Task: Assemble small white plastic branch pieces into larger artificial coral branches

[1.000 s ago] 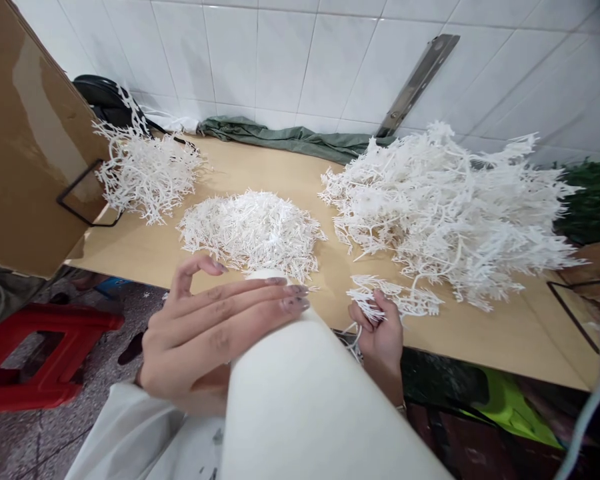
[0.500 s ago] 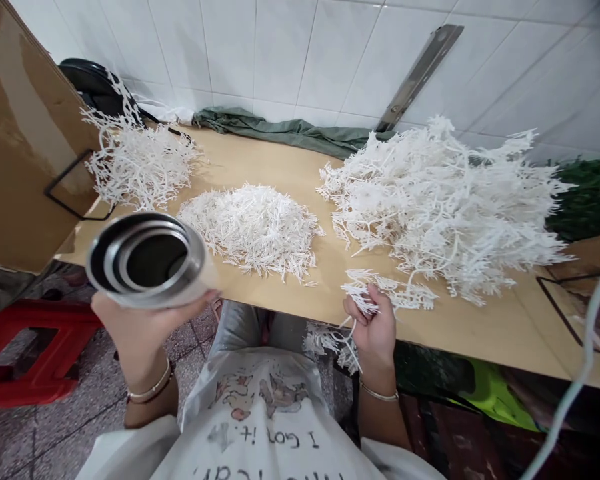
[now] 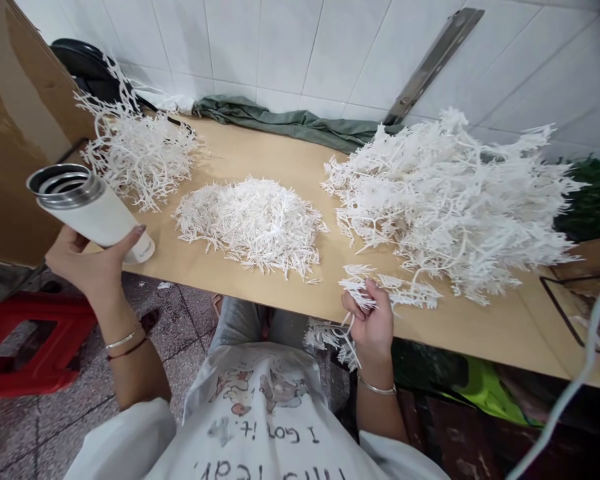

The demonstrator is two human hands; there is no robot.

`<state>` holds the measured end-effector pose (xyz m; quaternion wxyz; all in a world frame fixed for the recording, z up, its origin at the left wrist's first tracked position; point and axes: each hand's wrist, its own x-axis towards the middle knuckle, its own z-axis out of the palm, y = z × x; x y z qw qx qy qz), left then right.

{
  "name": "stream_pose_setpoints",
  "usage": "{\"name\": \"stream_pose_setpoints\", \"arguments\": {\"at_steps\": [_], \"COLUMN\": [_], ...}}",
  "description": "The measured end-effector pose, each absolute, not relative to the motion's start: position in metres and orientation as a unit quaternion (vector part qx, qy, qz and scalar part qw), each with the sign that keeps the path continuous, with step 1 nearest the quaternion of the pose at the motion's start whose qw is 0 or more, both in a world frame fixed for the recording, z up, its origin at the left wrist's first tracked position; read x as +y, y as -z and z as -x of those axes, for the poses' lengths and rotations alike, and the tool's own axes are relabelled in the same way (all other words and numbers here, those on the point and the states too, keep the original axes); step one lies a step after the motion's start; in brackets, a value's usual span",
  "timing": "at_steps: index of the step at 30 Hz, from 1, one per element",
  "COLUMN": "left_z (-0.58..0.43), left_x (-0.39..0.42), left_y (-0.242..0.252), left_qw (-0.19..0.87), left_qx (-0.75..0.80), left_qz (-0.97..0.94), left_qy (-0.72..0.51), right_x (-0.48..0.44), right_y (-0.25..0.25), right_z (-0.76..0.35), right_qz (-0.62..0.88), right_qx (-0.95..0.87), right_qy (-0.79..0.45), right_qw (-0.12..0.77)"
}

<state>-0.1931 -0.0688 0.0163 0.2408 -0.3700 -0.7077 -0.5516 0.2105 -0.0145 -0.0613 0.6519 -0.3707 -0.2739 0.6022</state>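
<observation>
My left hand [image 3: 93, 260] is wrapped round a white insulated bottle [image 3: 100, 217] with a steel rim and no lid on. The bottle leans to the left, its base at the left front of the table. My right hand [image 3: 373, 317] is closed on a white branching plastic sprig [image 3: 357, 291] by the table's front edge. Part of that sprig dangles below the edge. More sprig pieces [image 3: 413, 293] lie just right of the fingers. In the middle of the table is a heap of small white plastic pieces [image 3: 255, 223].
A large pile of white plastic branches [image 3: 450, 207] covers the table's right side; stripped stems [image 3: 140, 157] are heaped at the left. Green cloth [image 3: 280, 120] lies along the tiled wall. A red stool [image 3: 35, 373] stands lower left. A pale cable [image 3: 580, 387] hangs at right.
My left hand has carried the bottle left and down to the table, and its side now shows. My right hand stays almost in place with the sprig.
</observation>
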Motion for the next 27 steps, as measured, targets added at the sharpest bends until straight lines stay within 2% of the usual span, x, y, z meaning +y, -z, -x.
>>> {"name": "stream_pose_setpoints", "arguments": {"at_steps": [11,27], "left_z": [0.238,0.244], "left_x": [-0.056,-0.06], "left_y": [-0.02,-0.013], "left_qw": [0.236,0.242], "left_qx": [-0.647,-0.598], "left_qz": [0.324,0.395], "left_qy": [0.649,0.654], "right_x": [-0.012,-0.017], "right_y": [0.064,0.063], "right_z": [-0.209,-0.196], "right_qz": [0.365,0.359], "right_qx": [-0.284,-0.308], "right_qy": [-0.604,-0.614], "right_qw": [0.65,0.631]}}
